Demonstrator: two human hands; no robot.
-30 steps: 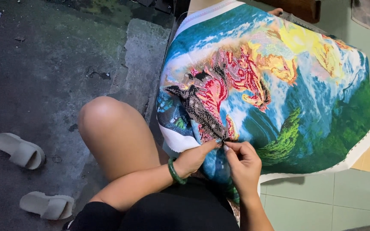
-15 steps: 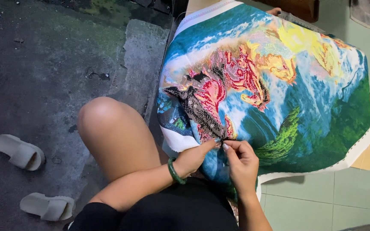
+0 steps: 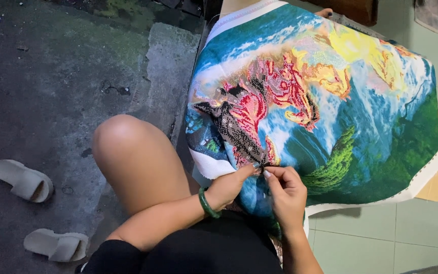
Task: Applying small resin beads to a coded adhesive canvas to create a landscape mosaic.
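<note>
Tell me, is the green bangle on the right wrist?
No, the green bangle sits on the left wrist, just behind the left hand that pinches the cloth.

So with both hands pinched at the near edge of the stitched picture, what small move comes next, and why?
Probably draw the right hand gently away to pull a stitch through: both hands' fingertips meet at one spot on the colourful beaded embroidery cloth, the left hand steadying it.

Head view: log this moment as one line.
left hand: pinching embroidered cloth edge | right hand: fingertips meet left's on cloth | two sandals on floor
</note>
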